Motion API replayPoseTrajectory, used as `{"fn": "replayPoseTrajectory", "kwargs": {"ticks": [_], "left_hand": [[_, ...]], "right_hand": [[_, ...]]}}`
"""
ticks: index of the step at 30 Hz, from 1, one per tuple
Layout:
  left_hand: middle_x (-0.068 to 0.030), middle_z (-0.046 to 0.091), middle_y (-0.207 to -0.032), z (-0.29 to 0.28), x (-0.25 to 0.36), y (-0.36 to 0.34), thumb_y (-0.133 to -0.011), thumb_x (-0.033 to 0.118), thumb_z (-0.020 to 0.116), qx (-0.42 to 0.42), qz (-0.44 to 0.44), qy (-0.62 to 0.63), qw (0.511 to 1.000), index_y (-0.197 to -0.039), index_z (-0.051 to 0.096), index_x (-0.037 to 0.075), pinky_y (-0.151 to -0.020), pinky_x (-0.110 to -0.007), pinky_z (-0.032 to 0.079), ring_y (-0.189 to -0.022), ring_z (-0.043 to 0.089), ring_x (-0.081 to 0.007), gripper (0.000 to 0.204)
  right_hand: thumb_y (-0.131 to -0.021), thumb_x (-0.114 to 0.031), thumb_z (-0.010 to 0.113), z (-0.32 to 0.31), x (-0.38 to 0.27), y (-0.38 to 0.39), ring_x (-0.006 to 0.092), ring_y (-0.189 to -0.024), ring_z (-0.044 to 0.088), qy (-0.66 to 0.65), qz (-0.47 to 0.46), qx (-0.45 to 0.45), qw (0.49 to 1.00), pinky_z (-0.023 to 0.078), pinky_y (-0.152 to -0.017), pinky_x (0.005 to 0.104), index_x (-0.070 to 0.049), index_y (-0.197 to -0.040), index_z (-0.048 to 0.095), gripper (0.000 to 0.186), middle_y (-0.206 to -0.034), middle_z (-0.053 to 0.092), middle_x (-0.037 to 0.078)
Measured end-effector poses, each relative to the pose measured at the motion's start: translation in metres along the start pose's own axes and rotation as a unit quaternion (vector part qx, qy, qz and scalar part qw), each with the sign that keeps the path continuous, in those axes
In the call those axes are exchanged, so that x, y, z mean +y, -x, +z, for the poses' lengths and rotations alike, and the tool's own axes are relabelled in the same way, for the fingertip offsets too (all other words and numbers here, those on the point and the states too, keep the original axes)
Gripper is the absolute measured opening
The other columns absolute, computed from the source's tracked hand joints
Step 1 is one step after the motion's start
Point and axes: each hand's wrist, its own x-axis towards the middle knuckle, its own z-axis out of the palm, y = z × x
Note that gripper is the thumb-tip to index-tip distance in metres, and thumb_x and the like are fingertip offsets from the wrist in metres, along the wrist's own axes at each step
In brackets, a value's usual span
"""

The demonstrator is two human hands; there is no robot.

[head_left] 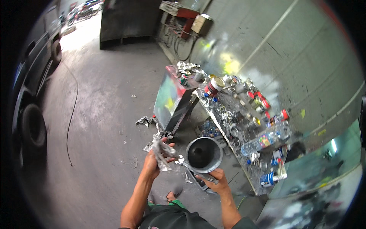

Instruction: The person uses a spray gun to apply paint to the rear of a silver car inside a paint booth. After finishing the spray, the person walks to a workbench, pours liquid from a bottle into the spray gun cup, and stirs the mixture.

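In my right hand is a paint spray gun, gripped below its round grey metal cup. The cup has no lid, and its inside looks dark. My left hand is closed on a crumpled grey-white rag, held to the left of the cup. Whether the rag is cloth or paper cannot be made out. Both hands are apart from each other, in front of my body and above the floor.
A paint-stained workbench on the right bears several cans, a red paint can and a clear plastic bottle. A paint-smeared box-like stand is ahead. A dark vehicle stands left, near a hose on the floor.
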Motion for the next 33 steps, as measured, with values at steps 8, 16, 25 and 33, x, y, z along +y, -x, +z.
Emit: {"fn": "replayPoseTrajectory", "kwargs": {"ticks": [8, 16, 25, 33], "left_hand": [[-0.0135, 0.058, -0.127, -0.076, -0.001, 0.002, -0.097, 0.050, 0.035, 0.100, -0.041, -0.084, 0.991, -0.138, 0.040, 0.011, -0.086, -0.044, 0.048, -0.107, 0.059, -0.0249, 0.058], [-0.0143, 0.054, -0.131, -0.141, -0.027, 0.024, -0.096, 0.048, 0.040, 0.189, -0.096, -0.071, 0.975, -0.133, 0.046, 0.010, -0.101, -0.047, 0.040, -0.117, 0.053, -0.0267, 0.053], [-0.0115, 0.051, -0.132, -0.147, -0.038, 0.014, -0.094, 0.050, 0.039, 0.321, -0.098, -0.061, 0.940, -0.129, 0.048, 0.014, -0.097, -0.055, 0.040, -0.123, 0.048, -0.0276, 0.051], [-0.0120, 0.058, -0.119, -0.110, -0.079, -0.032, -0.097, 0.030, 0.043, 0.247, -0.035, -0.071, 0.966, -0.128, 0.050, 0.011, -0.076, -0.046, 0.056, -0.090, 0.063, -0.0228, 0.037]], "right_hand": [[-0.077, -0.017, 0.075, 0.038, 0.018, 0.025, 0.0295, -0.079, 0.064, 0.004, 0.102, 0.060, 0.993, 0.050, -0.072, 0.0371, -0.004, -0.118, 0.062, 0.045, -0.095, 0.067, 0.012], [-0.084, -0.043, 0.068, 0.105, 0.154, 0.155, 0.0281, -0.071, 0.063, -0.080, 0.488, 0.203, 0.845, 0.048, -0.069, 0.0425, 0.003, -0.088, 0.065, 0.046, -0.074, 0.067, 0.018], [-0.086, -0.048, 0.061, 0.099, 0.379, 0.260, 0.0430, -0.078, 0.062, 0.154, 0.635, 0.422, 0.629, 0.046, -0.074, 0.0461, 0.009, -0.084, 0.064, 0.058, -0.083, 0.065, 0.028], [-0.085, -0.046, 0.063, 0.058, 0.435, 0.261, 0.0451, -0.089, 0.062, 0.145, 0.683, 0.402, 0.592, 0.047, -0.076, 0.0480, 0.005, -0.096, 0.067, 0.052, -0.093, 0.065, 0.027]]}}
